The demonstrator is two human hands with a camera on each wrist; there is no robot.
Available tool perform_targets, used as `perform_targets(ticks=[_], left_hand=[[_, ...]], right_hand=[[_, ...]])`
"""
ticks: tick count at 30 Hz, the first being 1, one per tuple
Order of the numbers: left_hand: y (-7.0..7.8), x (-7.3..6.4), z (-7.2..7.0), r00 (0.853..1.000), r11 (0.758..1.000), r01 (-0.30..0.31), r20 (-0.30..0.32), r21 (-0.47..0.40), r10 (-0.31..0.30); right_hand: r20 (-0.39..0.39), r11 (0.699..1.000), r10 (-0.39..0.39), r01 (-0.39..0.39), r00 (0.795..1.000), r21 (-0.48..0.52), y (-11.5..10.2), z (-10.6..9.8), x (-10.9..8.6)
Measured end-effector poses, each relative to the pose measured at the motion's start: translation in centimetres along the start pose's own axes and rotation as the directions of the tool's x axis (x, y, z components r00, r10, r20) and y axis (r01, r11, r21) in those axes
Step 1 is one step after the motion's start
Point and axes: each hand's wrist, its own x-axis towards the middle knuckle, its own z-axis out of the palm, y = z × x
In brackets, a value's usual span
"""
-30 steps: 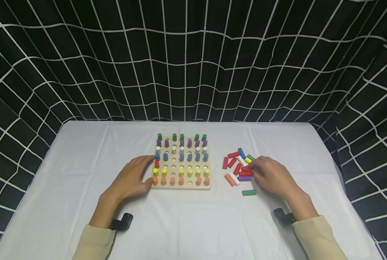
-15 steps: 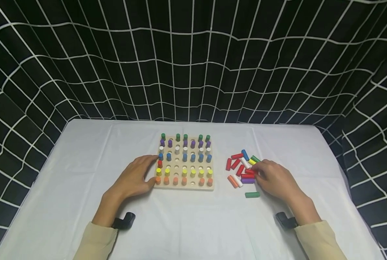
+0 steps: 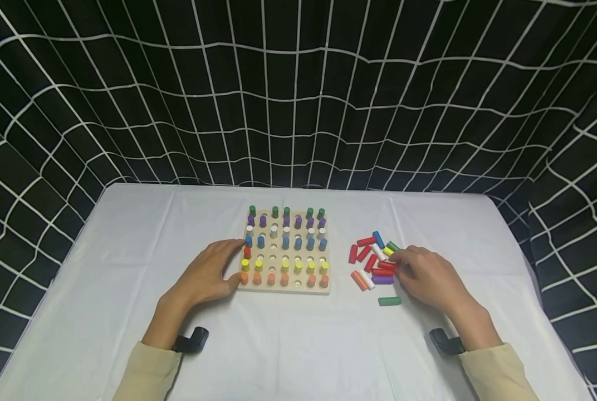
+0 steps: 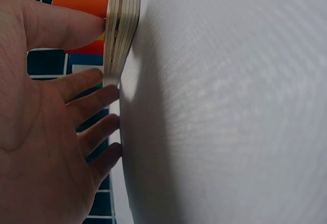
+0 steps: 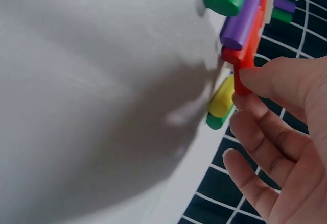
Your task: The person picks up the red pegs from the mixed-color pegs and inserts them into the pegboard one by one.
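A light wooden pegboard (image 3: 265, 288) lies on the table, holding rows of green, purple, white, blue, red, yellow and orange pegs. Along its left edge rests my left hand (image 3: 203, 273), thumb and fingers spread and touching the side. The left wrist view shows the thumb (image 4: 76, 27) against the board's layered edge (image 4: 122, 25). To the right of the board, my right hand (image 3: 426, 278) is at a pile of loose pegs. Its thumb and index finger pinch the end of a red peg (image 5: 242, 81); the yellow peg (image 5: 222, 97) lies just beyond.
Several loose red pegs (image 3: 363, 253) lie in the pile with a blue peg (image 3: 378, 239), an orange peg (image 3: 359, 280) and a purple peg (image 3: 382, 280). A lone green peg (image 3: 390, 301) lies nearer the front. A dark gridded curtain (image 3: 293, 111) stands behind the white-covered table (image 3: 298, 351).
The head view has shifted slightly, so board and pegs appear a little further right. My right hand stays at the pile with small finger movements; the left hand keeps its place at the board.
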Motion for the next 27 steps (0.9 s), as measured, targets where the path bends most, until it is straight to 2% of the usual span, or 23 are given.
perform_targets(ticks=[11, 27], left_hand=[[-0.2, 0.2, -0.1, 1.000, 1.000, -0.012, -0.003, 0.005, 0.012], [-0.3, 0.1, 0.0, 1.000, 1.000, -0.021, -0.004, 0.000, 0.021]], right_hand=[[-0.062, 0.995, -0.095, 0.095, 0.994, 0.005, -1.0, -0.8, 1.0], [-0.090, 0.993, -0.113, 0.109, 0.990, -0.044, -3.1, -0.7, 2.5]])
